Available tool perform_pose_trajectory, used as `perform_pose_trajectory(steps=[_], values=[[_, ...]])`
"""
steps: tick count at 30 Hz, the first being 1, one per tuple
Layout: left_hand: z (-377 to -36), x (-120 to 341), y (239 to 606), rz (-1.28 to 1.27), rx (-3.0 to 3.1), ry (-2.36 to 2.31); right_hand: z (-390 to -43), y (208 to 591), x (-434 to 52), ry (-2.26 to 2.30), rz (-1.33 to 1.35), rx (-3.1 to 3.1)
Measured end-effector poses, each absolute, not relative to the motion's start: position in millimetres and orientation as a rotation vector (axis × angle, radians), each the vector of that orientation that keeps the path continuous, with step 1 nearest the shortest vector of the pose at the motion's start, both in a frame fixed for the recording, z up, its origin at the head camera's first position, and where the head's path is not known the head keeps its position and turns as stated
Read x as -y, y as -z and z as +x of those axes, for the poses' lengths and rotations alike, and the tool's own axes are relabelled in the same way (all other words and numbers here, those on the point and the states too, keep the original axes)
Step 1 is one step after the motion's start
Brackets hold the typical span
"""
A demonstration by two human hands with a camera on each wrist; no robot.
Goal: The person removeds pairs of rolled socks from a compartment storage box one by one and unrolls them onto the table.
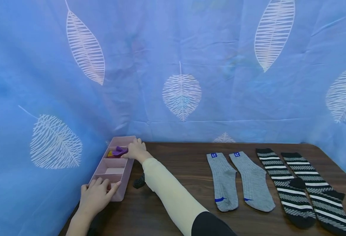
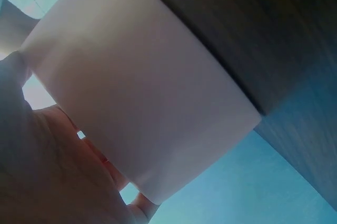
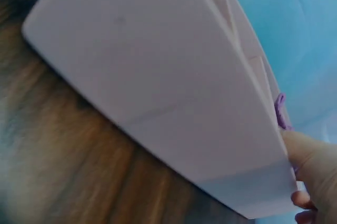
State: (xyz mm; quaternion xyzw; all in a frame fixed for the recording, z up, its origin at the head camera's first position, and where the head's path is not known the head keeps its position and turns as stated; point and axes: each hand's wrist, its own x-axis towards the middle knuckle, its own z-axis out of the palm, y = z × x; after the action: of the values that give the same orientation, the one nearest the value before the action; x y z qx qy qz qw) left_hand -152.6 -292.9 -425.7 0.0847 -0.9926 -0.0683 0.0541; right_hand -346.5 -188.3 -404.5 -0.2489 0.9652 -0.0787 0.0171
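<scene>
A pale pink divided storage box (image 1: 127,175) stands on the left side of the table. Over its near end lies my left hand (image 1: 94,196), fingers bent across the rim and thumb toward the right corner. In the left wrist view, those fingers pass behind the box's near wall (image 2: 142,92). My right hand (image 1: 136,150) grips the far right part of the rim, its thumb beside a bundled purple sock-like item (image 1: 119,151). A bit of yellow (image 1: 111,153) shows next to that bundle. From the right wrist, the box's long side wall (image 3: 158,87) fills much of the view.
A grey pair of socks, left (image 1: 223,183) and right (image 1: 251,183), lies flat at centre right. Beyond it lie two black-and-white striped socks (image 1: 285,183). A dark object (image 1: 139,181) shows partly under my right forearm. A blue leaf-patterned cloth (image 1: 149,82) hangs behind the table.
</scene>
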Motion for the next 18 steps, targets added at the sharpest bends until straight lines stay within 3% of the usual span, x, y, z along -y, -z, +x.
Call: perform_pose_trajectory(steps=[18], values=[[-153.0, 294.2, 425.6, 0.282, 3.022, 0.209, -350.3, 406.3, 205.2, 0.223, -0.656, -2.994]])
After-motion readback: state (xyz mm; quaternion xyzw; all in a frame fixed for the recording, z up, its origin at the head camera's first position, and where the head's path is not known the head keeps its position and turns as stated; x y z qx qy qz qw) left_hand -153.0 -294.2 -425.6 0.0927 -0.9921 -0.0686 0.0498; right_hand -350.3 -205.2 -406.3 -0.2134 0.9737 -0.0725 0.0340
